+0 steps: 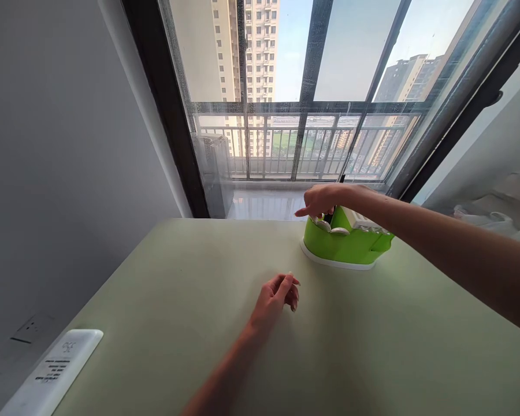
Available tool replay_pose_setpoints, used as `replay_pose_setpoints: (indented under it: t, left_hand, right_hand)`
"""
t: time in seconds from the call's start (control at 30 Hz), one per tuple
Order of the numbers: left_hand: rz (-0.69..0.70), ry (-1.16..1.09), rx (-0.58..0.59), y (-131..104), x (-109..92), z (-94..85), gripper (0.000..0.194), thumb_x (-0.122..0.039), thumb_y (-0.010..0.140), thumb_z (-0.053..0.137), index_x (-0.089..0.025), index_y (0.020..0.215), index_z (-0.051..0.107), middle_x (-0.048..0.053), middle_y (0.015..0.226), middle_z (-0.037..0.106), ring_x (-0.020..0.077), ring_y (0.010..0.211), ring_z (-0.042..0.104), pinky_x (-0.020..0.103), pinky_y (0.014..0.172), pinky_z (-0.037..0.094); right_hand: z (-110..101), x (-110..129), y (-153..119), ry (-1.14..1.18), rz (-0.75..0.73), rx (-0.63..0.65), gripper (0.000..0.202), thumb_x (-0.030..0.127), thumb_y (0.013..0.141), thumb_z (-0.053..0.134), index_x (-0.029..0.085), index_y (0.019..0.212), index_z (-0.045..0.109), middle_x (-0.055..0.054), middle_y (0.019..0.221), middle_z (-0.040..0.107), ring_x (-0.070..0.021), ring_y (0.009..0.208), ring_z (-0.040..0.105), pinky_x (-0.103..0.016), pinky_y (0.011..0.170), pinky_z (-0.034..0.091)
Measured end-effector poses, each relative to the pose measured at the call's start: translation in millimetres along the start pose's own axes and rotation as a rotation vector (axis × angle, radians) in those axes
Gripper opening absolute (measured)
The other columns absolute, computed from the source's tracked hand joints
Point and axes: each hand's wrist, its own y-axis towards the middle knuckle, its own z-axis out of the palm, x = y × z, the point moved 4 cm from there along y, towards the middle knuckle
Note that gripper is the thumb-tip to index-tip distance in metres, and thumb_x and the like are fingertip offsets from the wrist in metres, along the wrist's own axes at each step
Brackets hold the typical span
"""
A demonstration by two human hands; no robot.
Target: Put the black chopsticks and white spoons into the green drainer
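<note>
Through the head camera I see one green container standing upright toward the far right of the pale green table. Its smooth, plastic-looking wall curves round at the front, and a white base flares out beneath it. I count two white rounded pieces along its front rim. Inside, a dark object shows under my right hand, partly hidden; what else it holds I can't see.

My right hand is at the container's opening, thumb pointing out to the left, the other fingers curled down; I can't tell whether they grip anything. My left hand is near the container, in front of it and well apart from the right, its fingers loosely bent and holding nothing that I can see.

One long white case with rounded corners and dark print sits at the table's left edge.
</note>
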Motion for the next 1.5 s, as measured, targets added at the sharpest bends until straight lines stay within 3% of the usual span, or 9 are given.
replay_pose_setpoints:
  t: [0.07, 0.2, 0.33, 0.53, 0.73, 1.27, 1.5]
  left_hand:
    - [0.002, -0.004, 0.001, 0.2, 0.1, 0.0, 0.05, -0.063, 0.089, 0.064, -0.013, 0.09, 0.063, 0.0, 0.069, 0.058, 0.0102, 0.057, 0.051, 0.027, 0.06, 0.043]
    - [0.006, -0.014, 0.001, -0.7, -1.6, 1.0, 0.048, -0.061, 0.089, 0.065, -0.013, 0.09, 0.063, 0.0, 0.069, 0.057, 0.01, 0.057, 0.051, 0.027, 0.06, 0.042]
    - [-0.004, -0.011, -0.012, -0.6, -2.5, 1.5, 0.049, -0.062, 0.087, 0.066, -0.014, 0.089, 0.064, 0.0, 0.069, 0.057, 0.0099, 0.058, 0.051, 0.027, 0.06, 0.042]
    - [-0.005, 0.028, -0.008, 1.9, -2.1, 1.3, 0.049, -0.064, 0.086, 0.066, -0.015, 0.089, 0.064, 0.0, 0.069, 0.058, 0.011, 0.058, 0.051, 0.028, 0.06, 0.042]
    - [-0.009, 0.034, 0.0, 1.3, -2.2, 1.4, 0.045, -0.06, 0.091, 0.063, -0.015, 0.091, 0.064, 0.0, 0.071, 0.058, 0.011, 0.06, 0.05, 0.028, 0.062, 0.041]
    - [-0.027, 0.083, 0.001, 1.1, -4.7, 2.2, 0.044, -0.061, 0.091, 0.063, -0.016, 0.09, 0.063, 0.0, 0.071, 0.056, 0.0117, 0.061, 0.05, 0.028, 0.065, 0.042]
    - [-0.023, 0.085, 0.002, 0.1, -6.1, 3.1, 0.044, -0.06, 0.092, 0.062, -0.016, 0.09, 0.063, -0.001, 0.071, 0.056, 0.0111, 0.061, 0.05, 0.027, 0.065, 0.042]
  right_hand:
    - [-2.0, -8.8, -2.8, 0.047, -0.001, -0.081, 0.053, 0.062, 0.096, 0.055, 0.015, 0.079, 0.071, -0.01, 0.08, 0.074, -0.0207, 0.067, 0.069, -0.032, 0.065, 0.052]
    - [-4.6, -27.6, -23.2, 0.029, 0.017, -0.412, 0.043, 0.054, 0.1, 0.048, 0.018, 0.097, 0.071, -0.009, 0.089, 0.075, -0.0217, 0.079, 0.069, -0.031, 0.068, 0.046]
    - [11.8, -48.8, -54.2, 0.081, 0.18, -0.588, 0.034, 0.046, 0.098, 0.049, 0.017, 0.109, 0.063, -0.013, 0.103, 0.073, -0.0241, 0.086, 0.066, -0.031, 0.065, 0.041]
    - [46.0, -75.8, -72.5, 0.145, 0.305, -0.544, 0.033, 0.046, 0.093, 0.051, 0.02, 0.112, 0.058, -0.017, 0.108, 0.071, -0.0307, 0.092, 0.063, -0.035, 0.066, 0.036]
    - [58.2, -110.8, -72.8, 0.2, 0.372, -0.56, 0.029, 0.047, 0.092, 0.051, 0.022, 0.107, 0.055, -0.016, 0.112, 0.07, -0.0304, 0.095, 0.062, -0.035, 0.065, 0.035]
    - [96.4, -257.3, -100.9, 0.327, 0.565, -0.601, 0.022, 0.035, 0.085, 0.072, 0.027, 0.085, 0.051, -0.013, 0.099, 0.071, -0.0216, 0.076, 0.055, -0.035, 0.072, 0.038]
    - [101.3, -272.1, -113.4, 0.407, 0.598, -0.633, 0.021, 0.036, 0.087, 0.07, 0.027, 0.084, 0.051, -0.014, 0.095, 0.072, -0.0219, 0.072, 0.059, -0.037, 0.071, 0.039]
